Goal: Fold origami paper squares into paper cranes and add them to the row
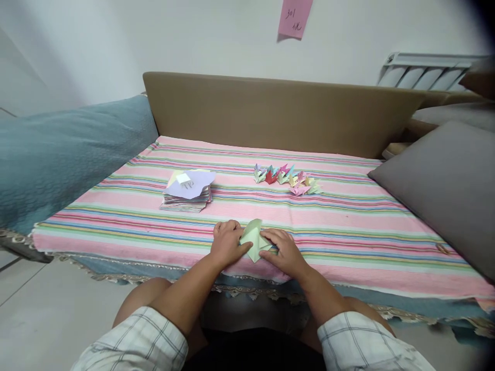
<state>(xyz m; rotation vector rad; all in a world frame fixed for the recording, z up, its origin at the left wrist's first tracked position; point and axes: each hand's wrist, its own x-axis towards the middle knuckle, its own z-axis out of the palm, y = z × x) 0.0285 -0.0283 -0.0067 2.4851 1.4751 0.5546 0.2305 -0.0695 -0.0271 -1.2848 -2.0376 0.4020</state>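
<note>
A partly folded piece of pale green paper (253, 242) lies on the striped cloth close to the front edge, a diamond shape with a flap out to the right. My left hand (229, 242) grips its left side, thumb on top. On the right, my right hand (284, 250) pinches the flap between thumb and fingers. Beyond my hands sits a cluster of small folded paper cranes (286, 178) in several colours. To the left stands a stack of paper sheets (187, 193), a lilac one on top, with a small white object (184, 179) on it.
The striped cloth (116, 216) covers a sofa seat with a brown backrest (270, 113). A blue-covered armrest (77, 139) bounds the left, and a grey cushion (444, 190) leans at the right. A small brownish loop (443, 249) lies by the cushion.
</note>
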